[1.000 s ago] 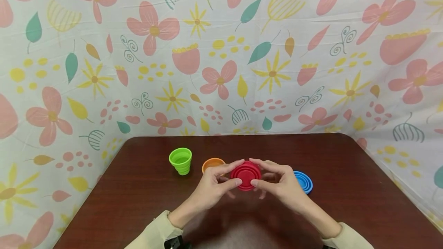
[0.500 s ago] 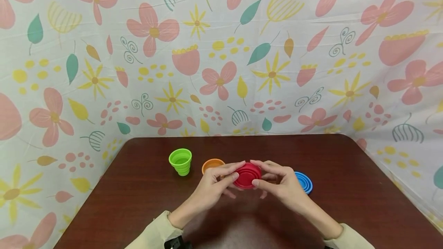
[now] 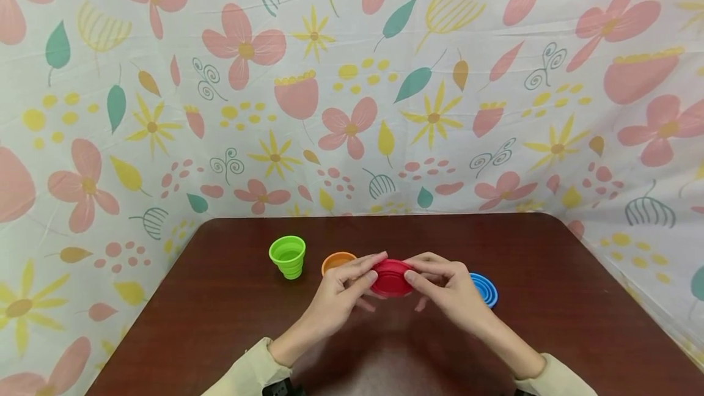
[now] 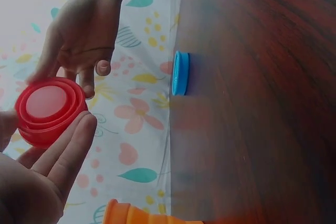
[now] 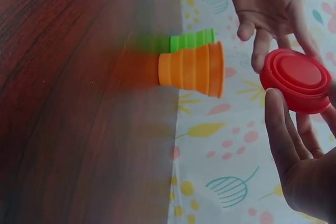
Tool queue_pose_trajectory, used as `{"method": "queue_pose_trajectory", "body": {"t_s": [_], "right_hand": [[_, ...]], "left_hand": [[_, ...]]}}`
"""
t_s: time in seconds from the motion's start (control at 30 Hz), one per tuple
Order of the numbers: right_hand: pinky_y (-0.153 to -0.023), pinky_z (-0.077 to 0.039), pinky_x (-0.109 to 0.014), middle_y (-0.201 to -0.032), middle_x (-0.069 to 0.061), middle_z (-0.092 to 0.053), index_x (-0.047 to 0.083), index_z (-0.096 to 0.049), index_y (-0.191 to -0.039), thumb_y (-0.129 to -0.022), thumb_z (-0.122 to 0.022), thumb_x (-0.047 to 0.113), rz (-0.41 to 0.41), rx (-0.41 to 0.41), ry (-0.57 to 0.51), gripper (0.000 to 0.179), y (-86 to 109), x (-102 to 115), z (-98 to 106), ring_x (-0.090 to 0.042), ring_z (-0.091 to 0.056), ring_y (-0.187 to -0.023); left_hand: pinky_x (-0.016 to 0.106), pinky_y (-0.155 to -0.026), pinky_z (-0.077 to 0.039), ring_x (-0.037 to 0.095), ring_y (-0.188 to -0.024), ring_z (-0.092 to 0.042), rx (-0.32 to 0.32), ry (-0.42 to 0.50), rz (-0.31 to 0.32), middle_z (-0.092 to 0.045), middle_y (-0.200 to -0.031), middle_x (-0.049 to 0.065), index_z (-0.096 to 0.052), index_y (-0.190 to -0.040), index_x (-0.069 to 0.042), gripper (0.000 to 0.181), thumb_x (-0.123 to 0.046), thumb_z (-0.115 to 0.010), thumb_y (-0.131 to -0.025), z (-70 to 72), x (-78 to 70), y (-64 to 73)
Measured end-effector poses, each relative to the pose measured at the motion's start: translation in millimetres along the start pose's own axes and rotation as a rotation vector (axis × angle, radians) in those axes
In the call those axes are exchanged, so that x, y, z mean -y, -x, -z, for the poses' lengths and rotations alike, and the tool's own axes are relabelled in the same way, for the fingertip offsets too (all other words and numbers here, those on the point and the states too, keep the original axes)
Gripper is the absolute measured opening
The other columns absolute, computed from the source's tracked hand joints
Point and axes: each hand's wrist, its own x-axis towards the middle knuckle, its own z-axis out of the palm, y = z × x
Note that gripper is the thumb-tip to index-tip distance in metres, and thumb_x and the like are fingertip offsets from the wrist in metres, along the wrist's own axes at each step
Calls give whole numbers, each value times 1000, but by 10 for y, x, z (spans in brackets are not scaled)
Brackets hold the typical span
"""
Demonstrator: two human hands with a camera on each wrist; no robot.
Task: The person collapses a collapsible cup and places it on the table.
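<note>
A red collapsible cup [image 3: 392,278], folded flat into a ringed disc, is held up over the table between both hands. My left hand [image 3: 335,286] pinches its left edge, thumb on the near side and fingers at the far rim. On the opposite edge my right hand [image 3: 448,286] pinches it the same way. The left wrist view shows the cup's flat base and stacked rings [image 4: 48,106]. Behind my left hand stands an orange collapsible cup [image 3: 337,259], partly hidden. A flattened blue collapsible cup [image 3: 484,290] lies beyond my right hand, partly covered by it.
A green collapsible cup [image 3: 288,255] stands extended at the back left of the dark wooden table [image 3: 236,322]. A flower-patterned cloth [image 3: 352,78] hangs behind the table and along its sides.
The red cup has tilted, so its face looks narrower from the head view. Both thumbs have shifted up along its near edge. The other cups stay in place.
</note>
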Motion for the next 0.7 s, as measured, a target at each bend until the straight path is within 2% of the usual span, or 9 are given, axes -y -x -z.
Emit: {"method": "queue_pose_trajectory", "body": {"t_s": [0.17,0.33,0.4,0.47,0.53,0.6,0.7], "right_hand": [[-57,-63,-48,-118,-22,-65,1,-75,-129,-100,-69,-1,38,25,-16,29,-3,7,17,-27,-72,-73],[-62,-64,-50,-121,-25,-64,-2,-69,-135,-96,-73,-4,34,23,-50,40,-2,8,39,-28,-74,-87],[-69,-65,-48,-123,-24,-66,0,-66,-139,-94,-75,-3,1,16,-60,46,2,16,48,-28,-74,-99],[-78,-65,-45,-127,-23,-67,2,-63,-144,-94,-77,0,-53,21,-76,52,4,29,57,-28,-72,-108],[-86,-63,-41,-133,-23,-66,3,-59,-148,-94,-79,4,-128,35,-97,57,6,46,68,-28,-71,-114],[-90,-61,-38,-140,-24,-63,2,-56,-151,-94,-79,9,-197,63,-119,61,5,59,77,-29,-69,-118],[-91,-61,-39,-144,-26,-59,-3,-52,-152,-95,-79,12,-261,111,-148,65,4,62,89,-33,-68,-121]], "left_hand": [[43,-66,-65,29,-93,-78,-31,12,27,-60,-148,7,-62,-149,-14,40,-18,-60,-109,-5,-10,-13],[50,-71,-65,44,-100,-74,-39,65,-4,-60,-147,13,-64,-146,-7,41,-10,-66,-105,7,22,-26],[54,-76,-63,47,-100,-73,-41,102,-25,-60,-146,15,-62,-147,-5,44,-5,-68,-103,20,46,-28],[54,-82,-62,44,-100,-73,-51,106,-49,-62,-144,16,-61,-148,-6,48,-3,-71,-101,34,69,-33],[50,-89,-61,36,-107,-73,-65,78,-69,-64,-143,14,-61,-149,-9,52,-4,-74,-98,50,89,-37],[45,-92,-61,32,-110,-72,-77,56,-86,-65,-142,11,-60,-150,-12,57,-5,-77,-96,65,107,-43],[41,-96,-59,33,-119,-69,-60,94,-85,-63,-145,11,-57,-153,-15,64,-4,-79,-94,79,122,-45]]}}
